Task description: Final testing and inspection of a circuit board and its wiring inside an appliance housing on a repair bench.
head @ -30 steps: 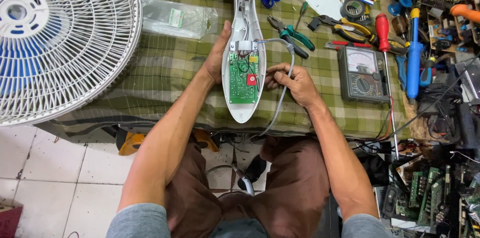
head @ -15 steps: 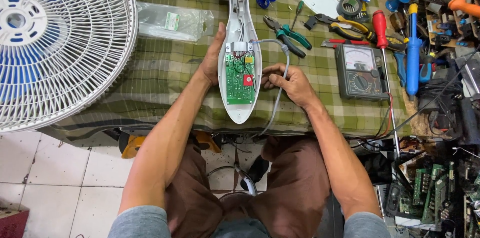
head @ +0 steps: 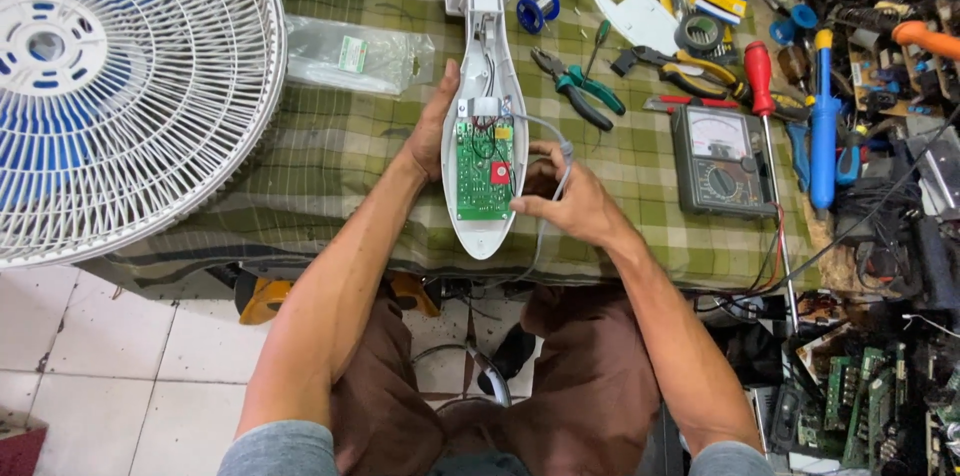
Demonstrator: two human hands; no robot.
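**Both hands at the opened fan housing**

A long white plastic fan housing [head: 487, 126], opened to show a green circuit board [head: 483, 168], lies on the green checked cloth of the desk [head: 330, 146], near the middle of its near edge. Its long axis runs from that edge straight away towards the far edge, its rounded tip just over the near edge.

The left hand [head: 432, 126] lies flat along the housing's left side, fingers pressed to the shell, steadying it rather than closing around it. The right hand [head: 565, 198] sits just beside the right side, fingers curled round a thin grey cable [head: 556, 158] that leaves the board and loops down over the near edge. The right hand is the one nearer the board; the board lies to its left.

A white wire-grille fan head [head: 110, 86] covers the desk's left end. Green-handled pliers [head: 575, 86], a red-handled screwdriver [head: 762, 86] and a black analogue meter [head: 722, 158] lie to the right.
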